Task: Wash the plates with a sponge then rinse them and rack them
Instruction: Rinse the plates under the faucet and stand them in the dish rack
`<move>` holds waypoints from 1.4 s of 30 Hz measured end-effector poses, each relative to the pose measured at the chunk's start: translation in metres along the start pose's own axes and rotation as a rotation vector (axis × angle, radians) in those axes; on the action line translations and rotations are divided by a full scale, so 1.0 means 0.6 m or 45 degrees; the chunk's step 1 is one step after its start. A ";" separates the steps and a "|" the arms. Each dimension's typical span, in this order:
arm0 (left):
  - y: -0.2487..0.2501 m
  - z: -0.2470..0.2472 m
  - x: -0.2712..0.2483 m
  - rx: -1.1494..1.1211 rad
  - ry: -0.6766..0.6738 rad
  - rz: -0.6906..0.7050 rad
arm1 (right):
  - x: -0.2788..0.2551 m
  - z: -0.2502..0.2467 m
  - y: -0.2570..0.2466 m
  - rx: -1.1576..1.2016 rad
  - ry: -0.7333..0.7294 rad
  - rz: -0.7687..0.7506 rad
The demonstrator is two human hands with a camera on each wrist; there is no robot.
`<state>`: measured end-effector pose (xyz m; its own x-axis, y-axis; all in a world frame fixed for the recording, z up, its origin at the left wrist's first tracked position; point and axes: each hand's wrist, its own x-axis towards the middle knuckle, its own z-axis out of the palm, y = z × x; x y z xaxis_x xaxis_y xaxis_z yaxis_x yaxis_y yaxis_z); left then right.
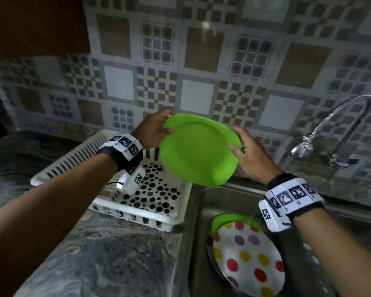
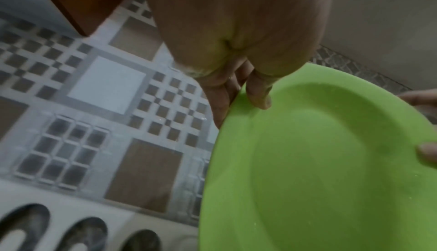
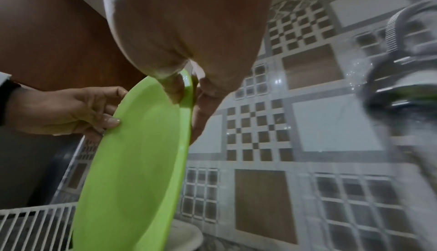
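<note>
I hold a bright green plate (image 1: 198, 151) in the air between the rack and the sink, tilted towards me. My left hand (image 1: 156, 129) pinches its left rim, thumb on the front face and fingers behind. My right hand (image 1: 243, 152) pinches the right rim the same way. The left wrist view shows the plate (image 2: 319, 161) with my left thumb on its edge. Seen edge-on from the right wrist, the plate (image 3: 132, 161) has both hands on it. A white plate with coloured dots (image 1: 247, 258) lies in the sink on another green plate (image 1: 222, 219).
A white plastic dish rack (image 1: 99, 159) with a perforated floor stands on the grey stone counter (image 1: 84, 254), left of the steel sink (image 1: 201, 211). A flexible chrome tap (image 1: 330, 133) juts from the tiled wall at right. A brown cabinet (image 1: 34, 24) hangs at upper left.
</note>
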<state>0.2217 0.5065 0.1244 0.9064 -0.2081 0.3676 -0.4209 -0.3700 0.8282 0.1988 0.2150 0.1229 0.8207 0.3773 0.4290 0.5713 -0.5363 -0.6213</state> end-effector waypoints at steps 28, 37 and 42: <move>-0.380 -0.364 0.029 0.661 0.336 -0.566 | 0.348 0.446 -0.051 -0.101 -0.207 0.011; -0.353 -0.361 0.008 0.659 0.201 -0.610 | 0.339 0.445 -0.058 -0.173 -0.350 0.097; -0.323 -0.351 0.002 0.539 0.315 -0.511 | 0.336 0.429 -0.059 -0.119 -0.307 0.236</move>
<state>0.3118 0.7685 0.0530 0.9570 0.2177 0.1916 0.0215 -0.7123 0.7016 0.3429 0.5045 0.0624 0.8927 0.4287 0.1390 0.4190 -0.6758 -0.6065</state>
